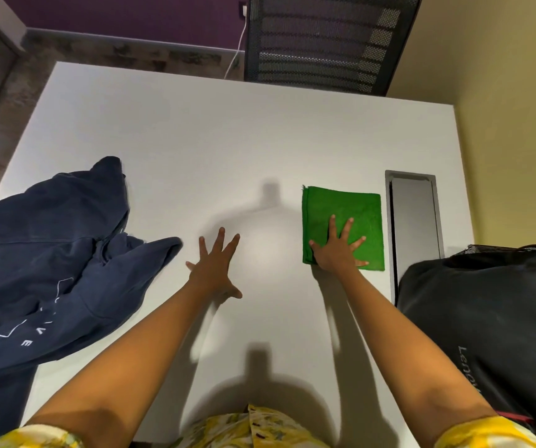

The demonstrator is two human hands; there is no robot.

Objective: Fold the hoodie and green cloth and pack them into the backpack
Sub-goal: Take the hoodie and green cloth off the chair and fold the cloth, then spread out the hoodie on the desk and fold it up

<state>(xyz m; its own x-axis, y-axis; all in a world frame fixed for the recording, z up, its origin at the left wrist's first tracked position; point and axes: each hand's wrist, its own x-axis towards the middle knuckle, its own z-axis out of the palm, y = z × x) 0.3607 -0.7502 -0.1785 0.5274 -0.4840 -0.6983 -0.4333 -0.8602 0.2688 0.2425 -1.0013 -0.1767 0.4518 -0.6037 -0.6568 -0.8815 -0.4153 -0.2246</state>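
A navy hoodie (pixel 53 263) lies crumpled over the left side of the white table (pixel 228 140), partly hanging off the edge. The green cloth (pixel 354 205) lies folded into a neat rectangle right of centre. My right hand (pixel 339 250) rests flat on its near part, fingers spread, gripping nothing. Over the bare tabletop between hoodie and cloth, my left hand (pixel 216 266) is spread wide and holds nothing. A black backpack (pixel 486 321) sits at the table's near right edge; I cannot tell whether it is open.
A grey cable hatch (pixel 415 221) is set into the table just right of the green cloth. A black mesh office chair (pixel 321 40) stands behind the far edge, with a white cable (pixel 240 46) beside it. A yellow wall runs along the right.
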